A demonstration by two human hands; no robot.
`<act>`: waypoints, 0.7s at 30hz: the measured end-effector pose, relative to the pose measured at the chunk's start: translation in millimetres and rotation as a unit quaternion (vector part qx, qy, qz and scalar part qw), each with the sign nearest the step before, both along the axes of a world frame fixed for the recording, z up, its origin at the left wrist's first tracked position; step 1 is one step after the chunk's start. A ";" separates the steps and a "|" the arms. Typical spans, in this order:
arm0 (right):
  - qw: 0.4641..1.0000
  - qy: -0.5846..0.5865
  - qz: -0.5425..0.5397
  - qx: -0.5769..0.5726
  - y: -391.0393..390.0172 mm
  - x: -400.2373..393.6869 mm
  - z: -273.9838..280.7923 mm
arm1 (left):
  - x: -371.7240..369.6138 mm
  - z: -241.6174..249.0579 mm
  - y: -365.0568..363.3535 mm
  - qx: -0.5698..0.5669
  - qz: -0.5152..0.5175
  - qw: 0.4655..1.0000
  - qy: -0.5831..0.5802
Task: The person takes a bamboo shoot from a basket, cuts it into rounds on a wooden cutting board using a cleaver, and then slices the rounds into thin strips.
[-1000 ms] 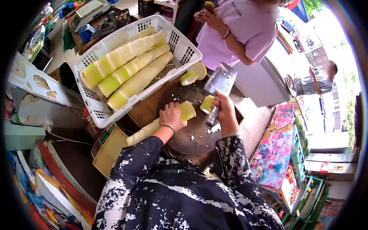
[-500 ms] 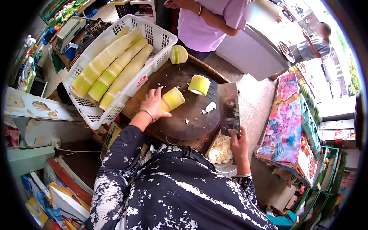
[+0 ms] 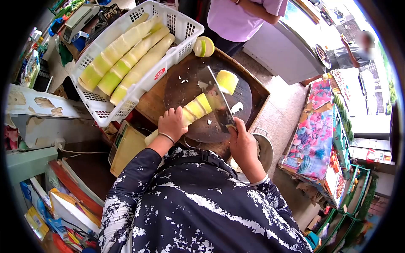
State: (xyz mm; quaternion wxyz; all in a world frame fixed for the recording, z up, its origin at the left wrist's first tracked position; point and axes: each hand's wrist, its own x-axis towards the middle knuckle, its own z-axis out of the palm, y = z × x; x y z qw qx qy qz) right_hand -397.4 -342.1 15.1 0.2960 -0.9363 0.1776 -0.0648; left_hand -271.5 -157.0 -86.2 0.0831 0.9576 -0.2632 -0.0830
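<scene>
My left hand (image 3: 171, 126) is closed around a peeled bamboo shoot (image 3: 197, 108), which slants across the near part of a round dark chopping board (image 3: 175, 90). The shoot's lower end shows behind my wrist. A cleaver (image 3: 216, 99) is in my right hand (image 3: 245, 147), fingers wrapped at the handle end. Its broad blade stands tilted at the shoot's far end; whether it touches cannot be told. Beyond the blade lies a cut yellow-green chunk (image 3: 227, 82) of bamboo shoot. White scraps (image 3: 237, 107) are scattered on the board.
A white plastic crate (image 3: 145, 87) with several long peeled shoots stands at the upper left. Another cut piece (image 3: 203, 46) sits by its corner. At the right of my body is a metal pot (image 3: 265, 149). A person in a lilac shirt (image 3: 236, 19) stands opposite.
My right hand has swung the cleaver leftward to the shoot's end. My left hand now sits nearer my body, with more of the shoot showing. The view has shifted slightly.
</scene>
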 end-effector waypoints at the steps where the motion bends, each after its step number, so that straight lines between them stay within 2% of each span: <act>1: 1.000 0.003 0.003 -0.003 0.8 0.9 -2.2 | -0.6 -0.4 -2.6 -0.003 0.003 1.000 0.003; 7: 0.998 0.048 0.020 -0.046 4.9 6.7 -9.9 | 1.4 3.6 -3.1 -0.020 0.007 0.999 0.033; 17: 0.995 0.042 0.046 -0.082 7.8 15.0 -8.3 | 2.7 1.2 -1.7 -0.049 -0.004 0.999 0.022; 19: 0.988 0.116 0.050 -0.094 9.2 17.2 -8.0 | 2.6 1.7 -1.9 -0.041 -0.012 0.999 0.010; 21: 0.984 0.125 0.066 -0.104 9.8 18.0 -11.0 | 3.5 0.9 -2.4 -0.041 -0.015 0.999 0.010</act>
